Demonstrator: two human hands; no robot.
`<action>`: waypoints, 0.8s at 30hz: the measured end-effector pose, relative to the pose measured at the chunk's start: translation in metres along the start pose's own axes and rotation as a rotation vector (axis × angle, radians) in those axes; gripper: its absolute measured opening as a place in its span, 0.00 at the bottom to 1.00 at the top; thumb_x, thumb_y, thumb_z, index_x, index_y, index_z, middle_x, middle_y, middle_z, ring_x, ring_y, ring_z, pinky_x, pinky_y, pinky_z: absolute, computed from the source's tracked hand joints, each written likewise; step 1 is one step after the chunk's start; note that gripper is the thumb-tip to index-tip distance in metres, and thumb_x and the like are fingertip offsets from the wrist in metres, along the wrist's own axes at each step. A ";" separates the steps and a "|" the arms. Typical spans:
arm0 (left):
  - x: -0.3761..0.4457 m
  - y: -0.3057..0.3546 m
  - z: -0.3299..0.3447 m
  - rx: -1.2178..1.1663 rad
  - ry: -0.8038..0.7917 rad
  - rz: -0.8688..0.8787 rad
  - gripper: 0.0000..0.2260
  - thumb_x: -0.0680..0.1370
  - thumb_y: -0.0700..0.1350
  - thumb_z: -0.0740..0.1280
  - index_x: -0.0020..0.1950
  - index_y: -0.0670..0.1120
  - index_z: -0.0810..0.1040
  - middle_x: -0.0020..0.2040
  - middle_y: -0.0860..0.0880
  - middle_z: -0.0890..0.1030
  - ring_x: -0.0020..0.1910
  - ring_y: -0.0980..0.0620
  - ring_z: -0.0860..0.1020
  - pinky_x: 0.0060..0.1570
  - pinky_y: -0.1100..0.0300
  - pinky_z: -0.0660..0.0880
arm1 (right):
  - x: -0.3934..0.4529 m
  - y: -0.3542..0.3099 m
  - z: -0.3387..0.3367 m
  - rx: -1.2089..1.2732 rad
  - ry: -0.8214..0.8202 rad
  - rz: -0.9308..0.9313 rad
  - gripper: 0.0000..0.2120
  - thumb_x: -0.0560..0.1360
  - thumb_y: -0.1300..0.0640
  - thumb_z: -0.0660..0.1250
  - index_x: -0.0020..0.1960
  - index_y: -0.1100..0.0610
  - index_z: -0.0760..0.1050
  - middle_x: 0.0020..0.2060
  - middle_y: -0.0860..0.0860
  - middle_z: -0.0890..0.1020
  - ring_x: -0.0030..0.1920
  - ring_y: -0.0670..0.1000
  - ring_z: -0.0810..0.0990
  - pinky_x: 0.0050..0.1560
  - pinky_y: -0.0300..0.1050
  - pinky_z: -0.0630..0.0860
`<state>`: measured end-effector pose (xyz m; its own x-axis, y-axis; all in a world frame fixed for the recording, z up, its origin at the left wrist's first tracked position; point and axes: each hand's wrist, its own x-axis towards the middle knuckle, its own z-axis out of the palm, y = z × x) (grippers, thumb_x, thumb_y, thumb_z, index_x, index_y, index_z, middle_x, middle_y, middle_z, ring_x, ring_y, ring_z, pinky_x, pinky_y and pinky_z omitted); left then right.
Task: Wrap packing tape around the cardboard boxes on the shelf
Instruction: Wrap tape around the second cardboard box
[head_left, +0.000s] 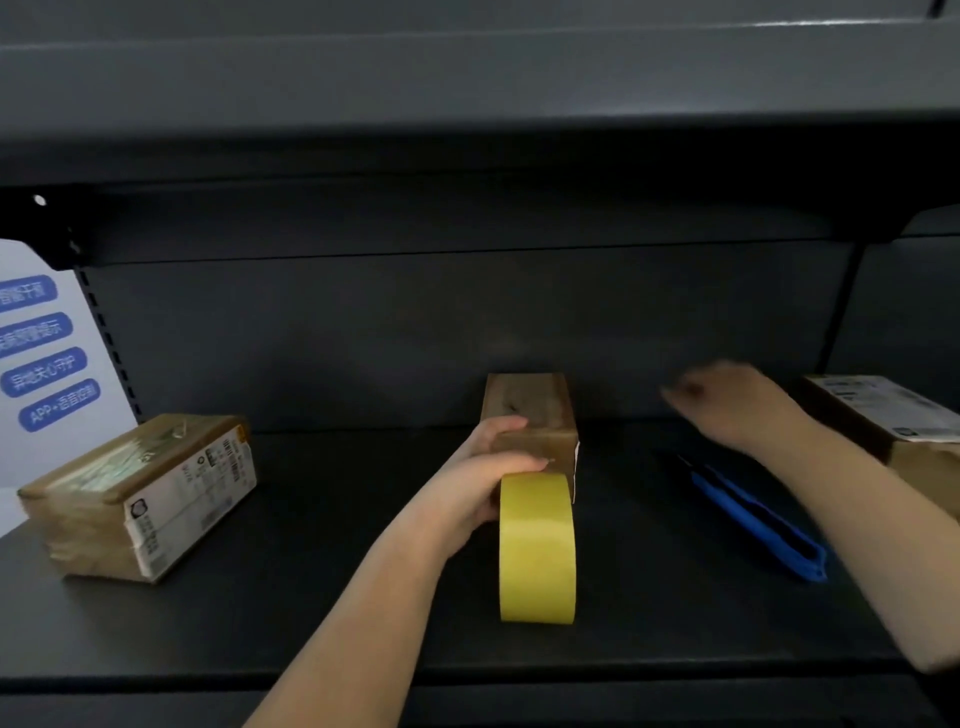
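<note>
Centre box (530, 410) sits mid-shelf, a small brown cardboard block w/ its long axis running 12–6 o'clock, i.e. pointing from the person straight back toward the shelf's rear wall. Its near end face is at 6, partly hidden by the tape roll (537, 545).

Left hand (485, 475) is the closer one by far: grip is curled round the box's near-left corner, thumb on top, and the same hand looks to steady the yellow roll. Can't tell if fingers go through the roll's core. Roll stands on edge on the shelf (363, 597), touching or just beside the box's near end at 6 o'clock, its wide face toward the camera, so tape would prob. pay out along that same 12–6 line, over the top lengthwise.

Right hand (727, 402) is at 3 o'clock of the box, well apart, hovering blurred above the shelf; fingers loosely bent, holding nothing visible. Below it lies a blue tool (763, 519), likely a cutter, long axis roughly 10–4.

Other boxes: labelled box (140, 499) at 9 o'clock, already looks glossy w/ tape; right-edge box (883, 415) at 3, partly out of view.

Judgement: next move hinges on the free tape end, which isn't visible, so the right hand prob. has to find it.
</note>
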<state>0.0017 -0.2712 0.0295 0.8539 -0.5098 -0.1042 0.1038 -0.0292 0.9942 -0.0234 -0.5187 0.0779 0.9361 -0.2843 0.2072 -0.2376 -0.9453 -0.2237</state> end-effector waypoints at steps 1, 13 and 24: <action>0.000 0.001 0.001 -0.004 0.007 -0.009 0.25 0.72 0.42 0.69 0.65 0.57 0.67 0.56 0.50 0.70 0.54 0.47 0.75 0.40 0.58 0.74 | -0.012 0.016 0.007 -0.103 -0.143 0.064 0.16 0.77 0.42 0.57 0.51 0.53 0.76 0.40 0.48 0.76 0.40 0.47 0.75 0.40 0.43 0.71; -0.002 0.005 0.002 0.035 0.035 -0.039 0.25 0.73 0.41 0.69 0.65 0.58 0.67 0.57 0.48 0.70 0.54 0.45 0.75 0.41 0.56 0.76 | -0.057 0.024 0.016 0.175 0.042 -0.231 0.18 0.74 0.52 0.66 0.61 0.46 0.65 0.43 0.45 0.77 0.36 0.41 0.78 0.35 0.36 0.74; -0.004 0.004 0.001 0.027 0.028 -0.046 0.25 0.72 0.40 0.69 0.65 0.57 0.68 0.59 0.44 0.74 0.55 0.44 0.78 0.55 0.47 0.76 | -0.058 -0.043 0.001 -0.345 0.104 -0.642 0.19 0.80 0.47 0.54 0.70 0.40 0.57 0.55 0.44 0.78 0.48 0.46 0.78 0.44 0.43 0.76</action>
<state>-0.0015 -0.2701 0.0340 0.8626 -0.4831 -0.1505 0.1301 -0.0757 0.9886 -0.0671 -0.4613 0.0745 0.8927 0.3451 0.2900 0.2653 -0.9223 0.2810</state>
